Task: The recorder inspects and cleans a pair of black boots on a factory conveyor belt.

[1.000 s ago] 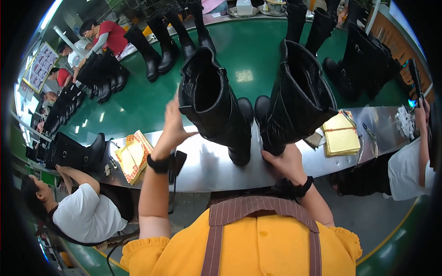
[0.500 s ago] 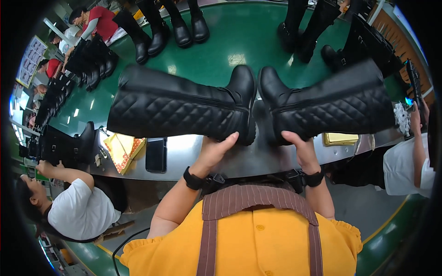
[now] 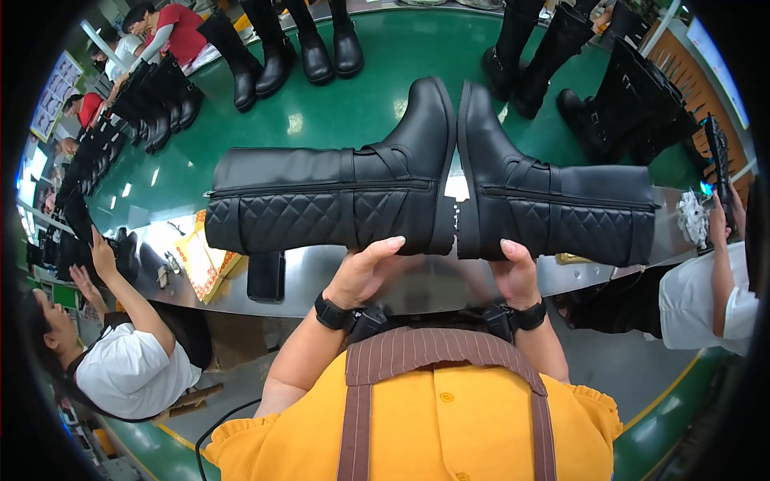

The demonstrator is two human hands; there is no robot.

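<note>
Holding a tall black quilted leather boot (image 3: pixel 321 200) by its heel, the left hand (image 3: pixel 365 272) grips it from below. Just beside, sole to sole, the right hand (image 3: pixel 513 272) grips a matching black leather boot (image 3: pixel 561 204), shaft pointing away.

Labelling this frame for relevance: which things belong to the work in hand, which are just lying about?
In hand:
- left boot, lying sideways, held by left hand
- right boot, sole to sole with it, held by right hand

Lying about:
- dark phone-like slab on the steel table
- yellow packet
- upright boots on the green belt
</note>
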